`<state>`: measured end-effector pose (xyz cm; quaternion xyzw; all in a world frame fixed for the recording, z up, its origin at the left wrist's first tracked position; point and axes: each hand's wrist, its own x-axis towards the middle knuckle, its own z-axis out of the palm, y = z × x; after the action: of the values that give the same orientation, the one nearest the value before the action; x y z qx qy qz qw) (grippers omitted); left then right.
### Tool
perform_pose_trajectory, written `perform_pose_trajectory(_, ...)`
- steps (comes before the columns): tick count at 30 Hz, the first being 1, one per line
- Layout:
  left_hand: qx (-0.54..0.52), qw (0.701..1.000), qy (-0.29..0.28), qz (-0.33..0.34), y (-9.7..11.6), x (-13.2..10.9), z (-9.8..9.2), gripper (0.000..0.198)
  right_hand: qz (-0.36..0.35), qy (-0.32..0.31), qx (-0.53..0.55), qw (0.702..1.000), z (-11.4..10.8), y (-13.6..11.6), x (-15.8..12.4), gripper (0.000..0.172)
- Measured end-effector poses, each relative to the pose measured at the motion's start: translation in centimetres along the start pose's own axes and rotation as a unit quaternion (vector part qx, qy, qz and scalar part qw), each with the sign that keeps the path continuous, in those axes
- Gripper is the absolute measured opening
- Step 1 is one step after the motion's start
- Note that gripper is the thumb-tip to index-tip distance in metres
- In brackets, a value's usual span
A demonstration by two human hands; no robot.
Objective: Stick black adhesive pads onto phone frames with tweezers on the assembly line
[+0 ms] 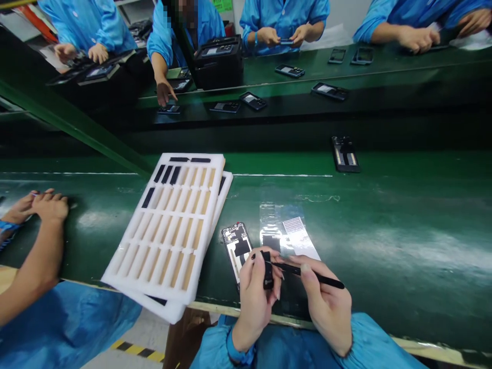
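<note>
Near the table's front edge, my left hand (255,289) is closed around a small black rectangular part (268,277). My right hand (328,305) grips black tweezers (328,280), their tips reaching to that part. Just behind my left hand lies an opened phone (240,247) with its inner boards showing, partly covered by my fingers. Beyond both hands are a clear plastic film (268,218) and a white sheet with small dots (293,225). To the left, a white foam tray (132,246) has black strips in a few slots and rests askew on another foam tray (227,180).
Another opened phone (346,156) lies farther back at the right. Several phones, including one phone (329,91), lie along the dark strip behind. A slanting green post (77,120) stands left. Co-workers in blue work opposite; a co-worker's forearm (48,246) rests at left.
</note>
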<state>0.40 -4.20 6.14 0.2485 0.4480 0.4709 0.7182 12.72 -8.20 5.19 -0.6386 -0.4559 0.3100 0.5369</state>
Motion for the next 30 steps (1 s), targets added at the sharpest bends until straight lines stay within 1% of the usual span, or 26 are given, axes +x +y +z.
perform_pose_trajectory(3, -0.010, 1.000, -0.019, -0.001, -0.3, -0.2, -0.4, 0.032, -0.008, 0.004, 0.003, 1.000, 0.3, 0.0, -0.2, 0.022)
perform_pose_trajectory(5, -0.010, 1.000, -0.022, -0.004, -0.5, -0.3, -0.4, 0.029, -0.014, 0.003, 0.010, 1.000, 0.4, -0.2, -0.4, 0.022)
perform_pose_trajectory(7, -0.007, 1.000, -0.022, -0.001, -0.4, -0.2, -0.4, 0.029, -0.029, -0.013, 0.016, 0.999, 0.0, -0.3, -0.6, 0.023)
perform_pose_trajectory(8, -0.003, 1.000, -0.012, 0.010, -0.2, -0.2, -0.4, 0.029, -0.039, -0.010, 0.014, 0.999, -0.6, -0.2, -0.5, 0.022)
perform_pose_trajectory(9, 0.001, 1.000, 0.008, 0.030, 0.1, -0.1, -0.5, 0.028, -0.049, 0.010, 0.006, 0.999, -1.4, -0.1, -0.3, 0.021)
perform_pose_trajectory(10, 0.007, 0.997, 0.039, 0.059, 0.4, 0.0, -0.7, 0.028, -0.050, 0.049, -0.003, 0.998, -2.4, 0.2, 0.1, 0.020)
perform_pose_trajectory(12, 0.047, 0.985, 0.109, 0.126, 0.9, 0.1, -1.3, 0.025, -0.018, 0.136, -0.012, 0.990, -4.6, 1.2, 1.1, 0.021)
perform_pose_trajectory(13, 0.087, 0.976, 0.133, 0.149, 1.0, 0.1, -1.8, 0.025, 0.009, 0.154, -0.013, 0.988, -5.8, 1.9, 1.7, 0.024)
perform_pose_trajectory(14, 0.141, 0.966, 0.142, 0.161, 0.9, 0.1, -2.3, 0.024, 0.037, 0.141, -0.013, 0.989, -6.7, 2.7, 2.2, 0.027)
perform_pose_trajectory(15, 0.210, 0.954, 0.133, 0.167, 0.7, 0.0, -2.9, 0.024, 0.060, 0.103, -0.011, 0.993, -7.5, 3.4, 2.5, 0.031)
perform_pose_trajectory(16, 0.289, 0.937, 0.102, 0.169, 0.3, -0.2, -3.5, 0.024, 0.071, 0.052, -0.011, 0.996, -8.0, 4.2, 2.7, 0.034)
perform_pose_trajectory(17, 0.373, 0.909, 0.052, 0.178, -0.1, -0.3, -3.9, 0.025, 0.074, 0.002, -0.016, 0.997, -8.2, 4.9, 2.6, 0.037)
perform_pose_trajectory(18, 0.458, 0.867, -0.010, 0.198, -0.5, -0.5, -4.3, 0.029, 0.072, -0.036, -0.019, 0.997, -8.2, 5.5, 2.4, 0.039)
perform_pose_trajectory(19, 0.539, 0.808, -0.075, 0.225, -0.9, -0.7, -4.6, 0.036, 0.069, -0.063, -0.020, 0.995, -8.1, 6.0, 2.1, 0.039)
perform_pose_trajectory(20, 0.612, 0.737, -0.135, 0.254, -1.2, -0.9, -4.6, 0.044, 0.064, -0.077, -0.022, 0.995, -7.8, 6.4, 1.7, 0.038)
perform_pose_trajectory(21, 0.673, 0.660, -0.179, 0.281, -1.4, -1.0, -4.6, 0.051, 0.059, -0.086, -0.024, 0.994, -7.5, 6.6, 1.3, 0.036)
perform_pose_trajectory(22, 0.722, 0.586, -0.205, 0.304, -1.5, -1.1, -4.4, 0.056, 0.054, -0.092, -0.025, 0.994, -7.2, 6.7, 0.9, 0.034)
perform_pose_trajectory(23, 0.761, 0.520, -0.218, 0.321, -1.5, -1.1, -4.2, 0.058, 0.048, -0.100, -0.024, 0.994, -7.0, 6.8, 0.7, 0.032)
perform_pose_trajectory(24, 0.789, 0.467, -0.224, 0.332, -1.4, -1.1, -4.0, 0.058, 0.040, -0.110, -0.024, 0.993, -6.8, 6.8, 0.6, 0.030)
perform_pose_trajectory(25, 0.807, 0.426, -0.229, 0.339, -1.4, -1.0, -3.7, 0.057, 0.030, -0.121, -0.027, 0.992, -6.6, 6.8, 0.5, 0.029)
perform_pose_trajectory(26, 0.820, 0.396, -0.232, 0.343, -1.4, -1.0, -3.6, 0.055, 0.018, -0.132, -0.032, 0.991, -6.5, 6.8, 0.5, 0.029)
perform_pose_trajectory(27, 0.827, 0.376, -0.236, 0.343, -1.4, -0.9, -3.5, 0.054, 0.008, -0.139, -0.038, 0.989, -6.4, 6.9, 0.5, 0.028)
perform_pose_trajectory(28, 0.833, 0.364, -0.240, 0.341, -1.5, -0.9, -3.4, 0.053, 0.000, -0.142, -0.043, 0.989, -6.4, 7.0, 0.5, 0.028)
perform_pose_trajectory(30, 0.840, 0.351, -0.242, 0.335, -1.7, -0.8, -3.5, 0.054, -0.010, -0.142, -0.048, 0.989, -6.4, 7.1, 0.5, 0.028)
